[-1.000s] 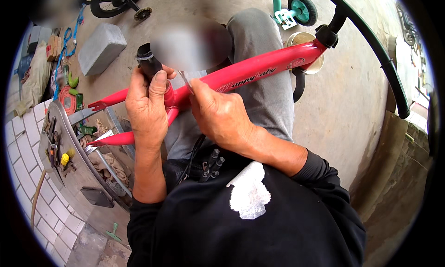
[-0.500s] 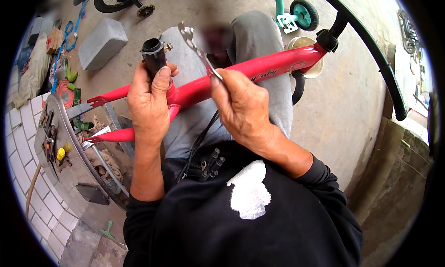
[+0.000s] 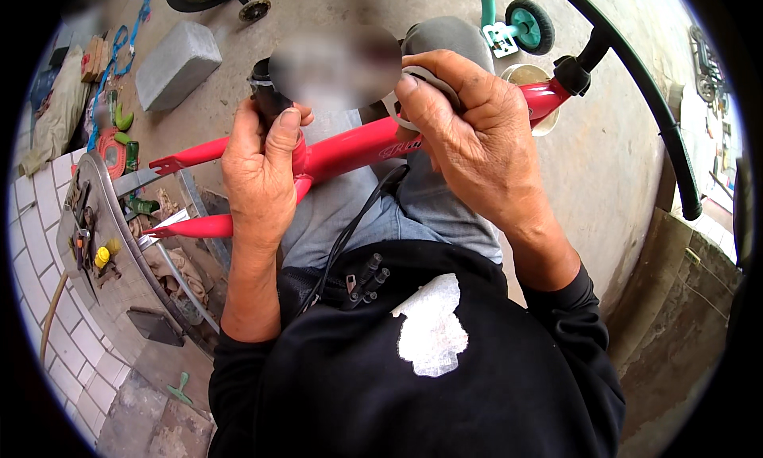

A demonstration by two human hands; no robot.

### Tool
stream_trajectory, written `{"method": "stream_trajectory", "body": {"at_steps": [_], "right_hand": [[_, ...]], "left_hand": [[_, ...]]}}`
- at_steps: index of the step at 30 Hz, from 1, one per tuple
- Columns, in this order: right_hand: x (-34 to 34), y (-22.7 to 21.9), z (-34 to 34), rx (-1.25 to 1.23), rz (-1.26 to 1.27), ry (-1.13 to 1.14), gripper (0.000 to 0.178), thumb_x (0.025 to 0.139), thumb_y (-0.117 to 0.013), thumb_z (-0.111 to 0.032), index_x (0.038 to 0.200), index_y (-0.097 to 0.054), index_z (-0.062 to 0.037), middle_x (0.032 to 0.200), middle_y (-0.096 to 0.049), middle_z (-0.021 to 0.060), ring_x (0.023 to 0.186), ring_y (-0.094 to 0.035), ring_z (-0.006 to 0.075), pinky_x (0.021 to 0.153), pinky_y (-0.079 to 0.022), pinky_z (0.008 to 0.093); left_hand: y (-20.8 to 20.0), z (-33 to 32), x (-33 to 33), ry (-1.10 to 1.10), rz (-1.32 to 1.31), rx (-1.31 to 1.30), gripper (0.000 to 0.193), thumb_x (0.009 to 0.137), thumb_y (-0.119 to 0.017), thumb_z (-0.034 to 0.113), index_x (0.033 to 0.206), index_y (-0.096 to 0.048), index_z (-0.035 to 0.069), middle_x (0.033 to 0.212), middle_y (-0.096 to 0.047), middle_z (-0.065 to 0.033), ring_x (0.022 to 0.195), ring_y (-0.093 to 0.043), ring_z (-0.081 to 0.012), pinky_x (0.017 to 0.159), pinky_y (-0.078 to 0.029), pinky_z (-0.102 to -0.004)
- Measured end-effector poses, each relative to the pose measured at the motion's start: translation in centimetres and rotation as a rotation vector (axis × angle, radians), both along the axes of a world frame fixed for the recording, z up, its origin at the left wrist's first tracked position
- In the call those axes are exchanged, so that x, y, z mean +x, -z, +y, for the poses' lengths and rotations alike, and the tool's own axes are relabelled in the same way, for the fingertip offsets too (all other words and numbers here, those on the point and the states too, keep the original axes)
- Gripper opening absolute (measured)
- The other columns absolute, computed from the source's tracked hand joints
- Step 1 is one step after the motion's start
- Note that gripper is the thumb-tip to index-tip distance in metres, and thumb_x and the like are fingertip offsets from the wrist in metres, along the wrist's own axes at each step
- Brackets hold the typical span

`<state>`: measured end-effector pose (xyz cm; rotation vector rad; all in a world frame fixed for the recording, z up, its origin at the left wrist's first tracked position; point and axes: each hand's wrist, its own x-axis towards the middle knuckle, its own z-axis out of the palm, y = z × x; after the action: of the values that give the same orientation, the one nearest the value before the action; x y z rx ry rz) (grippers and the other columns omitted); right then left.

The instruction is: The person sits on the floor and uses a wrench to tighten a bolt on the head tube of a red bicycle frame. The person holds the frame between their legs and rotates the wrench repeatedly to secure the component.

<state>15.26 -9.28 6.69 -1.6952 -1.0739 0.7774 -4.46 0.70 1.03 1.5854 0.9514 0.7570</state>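
A red bicycle frame lies across my lap, its two rear prongs to the left and its front end to the upper right. My left hand is wrapped round the black tube that rises from the frame's joint. My right hand is raised above the frame's main tube, thumb and fingers pinching a flat metal wrench. A blurred patch hides the space between the hands and part of the wrench. Black cables hang below the frame, over my lap.
At left stands a round metal work surface with tools and a yellow-capped item. A grey concrete block is on the floor, upper left. A black handlebar curves at right, near a bucket and a teal-wheeled bike.
My right hand has moved right and upward with the wrench, turning so its fingers curl over it. My left hand keeps its grip on the black tube, which leans slightly right.
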Motion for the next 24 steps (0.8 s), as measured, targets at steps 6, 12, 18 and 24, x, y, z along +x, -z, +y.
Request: {"method": "stream_trajectory", "body": {"at_steps": [6,12,18,24], "right_hand": [[0.8,-0.6,0.9,-0.008,0.000,-0.060,0.025,0.102,-0.064,-0.021,0.109,-0.070,0.0014,0.074,-0.067,0.0025,0.057,-0.057,0.0032,0.049,-0.044,0.0193],[2.5,-3.0,3.4,-0.068,-0.195,-0.191,0.033,0.098,-0.067,-0.028,0.104,-0.070,0.0051,0.072,-0.066,0.0037,0.066,-0.063,0.0088,0.061,-0.052,0.0243],[4.3,-7.1,5.5,-0.184,0.120,-0.304,0.035,0.098,-0.057,-0.023,0.082,-0.066,0.0063,0.065,-0.061,0.0035,0.063,-0.065,0.0116,0.055,-0.052,0.0277],[4.7,-8.8,8.9,-0.331,0.056,-0.361,0.035,0.095,-0.057,-0.024,0.076,-0.064,0.0042,0.062,-0.060,0.0031,0.059,-0.064,0.0104,0.054,-0.053,0.0265]], "left_hand": [[-0.1,0.0,0.1,-0.001,-0.012,-0.015,0.033,0.107,-0.058,0.024,0.126,-0.058,-0.002,0.101,-0.069,-0.0076,0.096,-0.067,-0.0152,0.088,-0.050,-0.0273],[-0.2,0.2,-0.1,0.018,0.015,0.006,0.034,0.106,-0.059,0.025,0.126,-0.058,-0.002,0.103,-0.069,-0.0074,0.097,-0.066,-0.0142,0.087,-0.050,-0.0263],[-0.4,0.1,-0.3,0.025,0.014,-0.059,0.036,0.105,-0.061,0.027,0.127,-0.058,-0.001,0.103,-0.069,-0.0060,0.096,-0.065,-0.0121,0.085,-0.049,-0.0244],[-0.3,0.2,-0.3,0.029,0.016,-0.050,0.036,0.105,-0.062,0.026,0.128,-0.058,-0.001,0.104,-0.069,-0.0054,0.095,-0.064,-0.0108,0.083,-0.049,-0.0234]]}}
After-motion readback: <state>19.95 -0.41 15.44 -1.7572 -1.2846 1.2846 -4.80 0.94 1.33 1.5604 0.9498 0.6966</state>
